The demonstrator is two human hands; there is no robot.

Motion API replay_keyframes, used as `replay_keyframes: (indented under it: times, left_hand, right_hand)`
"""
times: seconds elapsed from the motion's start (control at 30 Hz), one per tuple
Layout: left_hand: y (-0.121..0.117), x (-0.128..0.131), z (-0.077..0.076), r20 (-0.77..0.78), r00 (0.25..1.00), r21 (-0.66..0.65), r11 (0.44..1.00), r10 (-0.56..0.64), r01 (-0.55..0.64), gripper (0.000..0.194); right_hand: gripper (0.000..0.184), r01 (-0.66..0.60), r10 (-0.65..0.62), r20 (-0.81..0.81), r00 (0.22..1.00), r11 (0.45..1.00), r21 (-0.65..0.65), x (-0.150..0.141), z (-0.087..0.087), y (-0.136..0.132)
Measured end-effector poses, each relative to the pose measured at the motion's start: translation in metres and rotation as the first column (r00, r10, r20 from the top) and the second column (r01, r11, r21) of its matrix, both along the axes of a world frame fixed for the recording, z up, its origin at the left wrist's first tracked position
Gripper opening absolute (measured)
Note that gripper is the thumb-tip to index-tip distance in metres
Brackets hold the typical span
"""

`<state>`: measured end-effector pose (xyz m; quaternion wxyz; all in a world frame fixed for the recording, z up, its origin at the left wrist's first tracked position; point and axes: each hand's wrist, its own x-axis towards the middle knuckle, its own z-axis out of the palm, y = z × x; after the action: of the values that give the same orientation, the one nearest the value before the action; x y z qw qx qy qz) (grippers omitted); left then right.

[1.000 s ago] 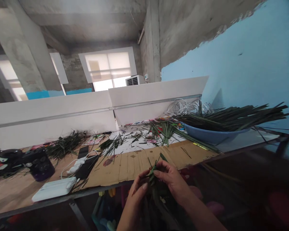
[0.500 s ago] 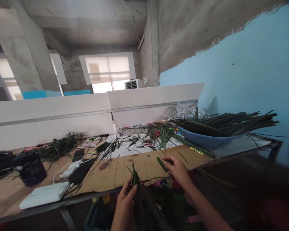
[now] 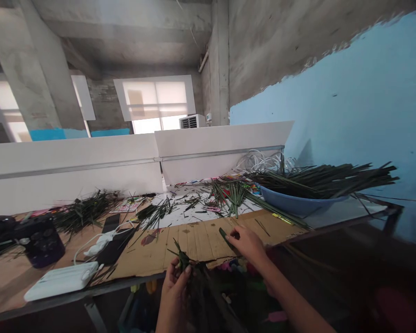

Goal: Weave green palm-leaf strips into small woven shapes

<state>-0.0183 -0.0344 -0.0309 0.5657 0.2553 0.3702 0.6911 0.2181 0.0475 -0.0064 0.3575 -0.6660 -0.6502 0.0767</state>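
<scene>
In my left hand (image 3: 175, 282), at the table's front edge, is a small woven piece of green leaf strips (image 3: 183, 260). Thumb and fingers pinch it, and thin ends stick up from its top. My right hand (image 3: 244, 243) is to the right, over the cardboard sheet (image 3: 201, 238). Its thumb and forefinger pinch a short, dark green leaf strip (image 3: 224, 234) that points up and left. Dark strips trail below my left hand, but I cannot make out where they end.
A blue basin (image 3: 298, 203) heaped with long green leaves stands at the right. Cut strips (image 3: 159, 212) lie scattered behind the cardboard. At the left are a white flat box-shaped device (image 3: 62, 280), a white cable (image 3: 104, 241) and a dark container (image 3: 39, 243).
My left hand has shifted slightly left and down with the woven piece, which now tilts more to the left. My right hand has moved a little left with its leaf strip.
</scene>
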Motion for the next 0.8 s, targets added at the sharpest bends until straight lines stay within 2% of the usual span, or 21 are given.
replay_keyframes:
  times: [0.13,0.3,0.37,0.5,0.57,0.67,0.73,0.8]
  left_hand:
    - [0.005,0.002,-0.006,0.018,1.000,0.036,0.999,-0.006,0.005,0.061]
    - [0.007,0.003,-0.006,0.024,1.000,0.071,0.997,0.021,-0.022,0.058]
    - [0.006,0.004,-0.004,0.013,0.999,0.060,0.998,0.031,-0.032,0.058]
    - [0.006,0.007,-0.002,0.002,0.999,0.073,0.996,0.049,-0.049,0.059]
    - [0.007,0.010,-0.004,0.000,0.999,0.094,0.994,0.054,-0.054,0.061]
    - [0.009,0.013,-0.009,-0.018,0.998,0.116,0.992,0.060,-0.057,0.063]
    - [0.009,0.015,-0.011,-0.045,0.996,0.128,0.990,0.072,-0.065,0.064]
    - [0.008,0.016,-0.012,-0.081,0.993,0.136,0.988,0.086,-0.075,0.062]
  right_hand:
    - [0.011,-0.022,0.023,-0.064,0.998,1.000,0.010,-0.003,0.000,-0.001]
    - [0.015,-0.098,0.100,-0.302,0.948,0.995,0.022,-0.003,-0.005,-0.008]
    - [0.025,-0.181,0.177,-0.431,0.885,0.983,0.031,-0.006,-0.008,-0.015]
    - [0.049,-0.341,0.304,-0.637,0.708,0.937,0.068,-0.018,-0.015,-0.036]
    - [0.052,-0.397,0.337,-0.706,0.624,0.914,0.086,-0.026,-0.014,-0.048]
    - [0.044,-0.449,0.365,-0.780,0.509,0.885,0.121,-0.035,-0.007,-0.068]
    - [0.036,-0.441,0.376,-0.751,0.542,0.889,0.127,-0.039,0.001,-0.081]
    - [0.027,-0.413,0.388,-0.668,0.636,0.901,0.130,-0.044,0.009,-0.092]
